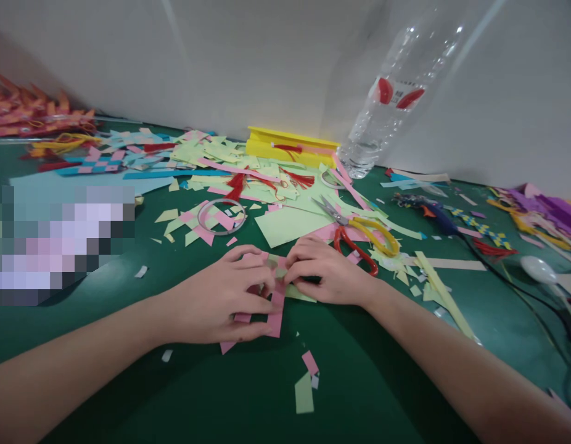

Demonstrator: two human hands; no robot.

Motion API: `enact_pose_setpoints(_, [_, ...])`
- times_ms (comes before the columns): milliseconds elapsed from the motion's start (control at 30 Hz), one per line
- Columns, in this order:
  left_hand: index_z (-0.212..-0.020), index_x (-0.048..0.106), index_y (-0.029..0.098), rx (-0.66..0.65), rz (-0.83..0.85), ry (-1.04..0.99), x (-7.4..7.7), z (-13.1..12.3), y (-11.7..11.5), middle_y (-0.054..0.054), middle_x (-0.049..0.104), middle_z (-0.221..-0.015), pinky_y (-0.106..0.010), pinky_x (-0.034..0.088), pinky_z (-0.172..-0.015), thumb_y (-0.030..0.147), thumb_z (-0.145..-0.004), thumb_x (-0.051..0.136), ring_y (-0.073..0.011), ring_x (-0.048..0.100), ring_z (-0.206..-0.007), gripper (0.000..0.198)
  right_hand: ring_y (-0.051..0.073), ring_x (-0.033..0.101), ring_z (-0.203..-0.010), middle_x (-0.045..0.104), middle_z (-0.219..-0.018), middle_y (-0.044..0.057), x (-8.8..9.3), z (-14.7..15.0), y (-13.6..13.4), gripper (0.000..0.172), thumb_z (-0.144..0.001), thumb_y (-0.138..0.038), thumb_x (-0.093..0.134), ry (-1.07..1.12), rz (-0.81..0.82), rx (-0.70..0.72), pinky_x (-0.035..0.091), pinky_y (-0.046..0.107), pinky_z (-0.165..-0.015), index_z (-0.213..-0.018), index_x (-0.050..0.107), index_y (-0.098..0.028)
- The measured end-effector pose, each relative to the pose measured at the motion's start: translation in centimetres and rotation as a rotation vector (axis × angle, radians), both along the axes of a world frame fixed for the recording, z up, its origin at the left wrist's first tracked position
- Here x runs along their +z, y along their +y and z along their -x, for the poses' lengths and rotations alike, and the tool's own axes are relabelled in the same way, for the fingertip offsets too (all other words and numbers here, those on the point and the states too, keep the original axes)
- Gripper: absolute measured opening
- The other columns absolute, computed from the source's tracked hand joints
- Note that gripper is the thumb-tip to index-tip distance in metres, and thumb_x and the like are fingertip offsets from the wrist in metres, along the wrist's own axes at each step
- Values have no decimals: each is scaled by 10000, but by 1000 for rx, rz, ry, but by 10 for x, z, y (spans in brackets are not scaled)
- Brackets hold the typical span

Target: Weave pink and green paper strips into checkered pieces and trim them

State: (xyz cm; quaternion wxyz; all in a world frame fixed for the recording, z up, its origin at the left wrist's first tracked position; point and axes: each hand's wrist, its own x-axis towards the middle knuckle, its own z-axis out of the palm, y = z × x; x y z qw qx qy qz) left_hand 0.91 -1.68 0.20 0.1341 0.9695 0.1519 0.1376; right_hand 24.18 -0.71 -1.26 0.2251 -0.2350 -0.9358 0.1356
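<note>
Pink paper strips (277, 314) interlaced with pale green ones lie on the green table under both hands. My left hand (216, 296) rests over their left side, with its fingers curved and holding the strips down; its thumb lies along the lower pink part. From the right, my right hand (327, 271) pinches the upper right edge of the same paper, its fingertips close to the left ones. A pale green strip end (300, 294) sticks out below the right fingers. The fingers hide much of the weave. Just beyond the right hand lie open scissors (341, 221) with red and yellow handles.
Green paper scraps (211, 151) and red tassels (237, 185) cover the back. Tape rolls (221, 217) lie among them. A clear plastic bottle (382, 111) leans by the wall, near a yellow folded piece (290, 147). A black cable (512, 271) and white spoon (539, 269) are right.
</note>
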Motion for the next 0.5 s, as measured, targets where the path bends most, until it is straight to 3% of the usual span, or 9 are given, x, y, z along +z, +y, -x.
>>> enact_pose_setpoints(200, [-762, 677, 226, 40, -84, -64, -2, 0, -1, -2, 634, -837, -399, 280, -1026, 252, -887, 519, -154, 584, -868, 203, 146, 531, -859, 637, -895, 40, -1, 0, 0, 161, -844, -118, 507, -36, -20, 10, 385, 326, -825, -872, 651, -185])
enact_pose_setpoints(333, [-685, 628, 192, 190, -162, -127, -5, 3, 3, 5, 617, -757, -400, 315, -1001, 169, -908, 449, -131, 558, -766, 287, 131, 539, -847, 634, -892, 30, 1, 0, 0, 189, -860, -107, 480, -77, -57, 40, 360, 323, -843, -853, 646, -197])
enact_pose_setpoints(500, [-637, 605, 185, 410, -141, -204, -8, 8, 12, -10, 585, -716, -387, 383, -898, 237, -921, 440, -140, 530, -708, 332, 127, 538, -822, 619, -871, 21, 4, 1, -2, 208, -893, -147, 464, -151, -133, 36, 323, 335, -842, -867, 658, -218])
